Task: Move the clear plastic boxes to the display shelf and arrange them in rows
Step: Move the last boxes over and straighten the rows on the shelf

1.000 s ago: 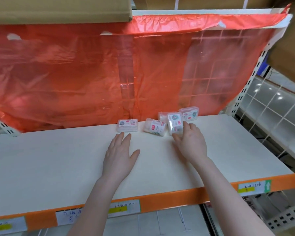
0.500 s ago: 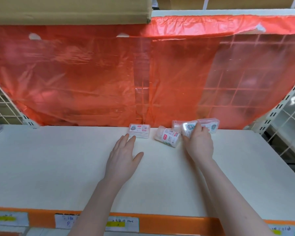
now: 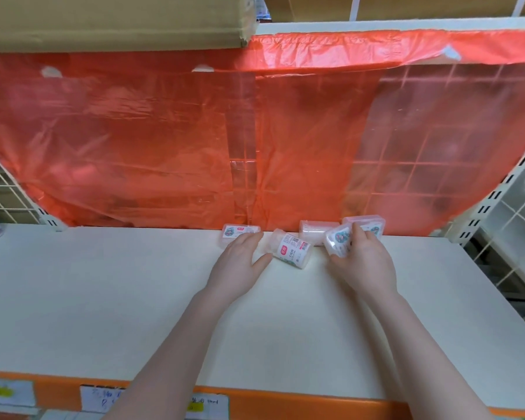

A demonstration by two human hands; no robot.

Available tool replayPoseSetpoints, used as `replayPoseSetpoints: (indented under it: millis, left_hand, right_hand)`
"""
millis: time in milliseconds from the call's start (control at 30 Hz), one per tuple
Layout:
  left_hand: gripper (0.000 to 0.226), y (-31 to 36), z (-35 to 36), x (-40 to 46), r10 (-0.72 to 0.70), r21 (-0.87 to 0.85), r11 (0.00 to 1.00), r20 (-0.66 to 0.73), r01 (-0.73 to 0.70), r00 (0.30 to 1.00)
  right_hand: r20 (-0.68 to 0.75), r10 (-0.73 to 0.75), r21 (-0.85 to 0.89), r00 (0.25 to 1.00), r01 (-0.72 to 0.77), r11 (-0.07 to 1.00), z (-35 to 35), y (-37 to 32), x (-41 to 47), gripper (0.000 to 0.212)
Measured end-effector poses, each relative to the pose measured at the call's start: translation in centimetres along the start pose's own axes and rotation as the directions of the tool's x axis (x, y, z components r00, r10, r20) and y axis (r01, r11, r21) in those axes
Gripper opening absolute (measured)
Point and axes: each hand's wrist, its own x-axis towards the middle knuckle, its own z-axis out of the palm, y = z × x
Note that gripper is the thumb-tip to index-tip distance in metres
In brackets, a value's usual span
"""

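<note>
Against the orange plastic sheet (image 3: 164, 140), a tilted clear box (image 3: 337, 244) is gripped by the right hand (image 3: 365, 262) for straightening; the left hand (image 3: 238, 263), fingers straight, touches the leftmost box (image 3: 240, 233).

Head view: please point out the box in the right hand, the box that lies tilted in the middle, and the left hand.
box in the right hand (image 3: 337, 243), head view, its printed face.
tilted middle box (image 3: 291, 249), head view, its label.
left hand (image 3: 238, 265), head view, its back.
</note>
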Motion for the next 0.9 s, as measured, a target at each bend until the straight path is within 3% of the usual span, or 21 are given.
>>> replayPoseSetpoints:
  millis: [167,333,500,633,900]
  left_hand:
    - [0.061,0.6,-0.1,2.3,0.13,-0.006,0.991,0.135,-0.13,0.982]
    - [0.071,0.7,-0.1,4.6,0.128,0.037,0.989,0.289,-0.145,0.949]
    - [0.07,0.9,0.3,5.7,0.148,0.068,0.982,0.287,-0.175,0.946]
    - [0.057,0.9,0.7,6.2,0.172,0.056,0.98,0.241,-0.191,0.955]
    - [0.05,1.0,-0.1,5.4,0.121,0.053,0.988,0.31,-0.144,0.943]
  right_hand:
    - [0.041,0.003,-0.071,0.999,0.0,0.997,-1.6,1.8,-1.9,0.055]
    - [0.064,0.036,-0.088,0.997,-0.03,0.996,-2.8,3.5,-3.3,0.043]
    - [0.085,0.037,-0.09,0.996,-0.029,0.995,-3.3,4.3,-4.1,0.034]
    - [0.088,0.04,-0.075,0.995,-0.033,0.997,-3.3,4.4,-4.3,0.03]
    - [0.091,0.042,-0.067,0.995,-0.035,0.997,-3.4,4.7,-4.4,0.032]
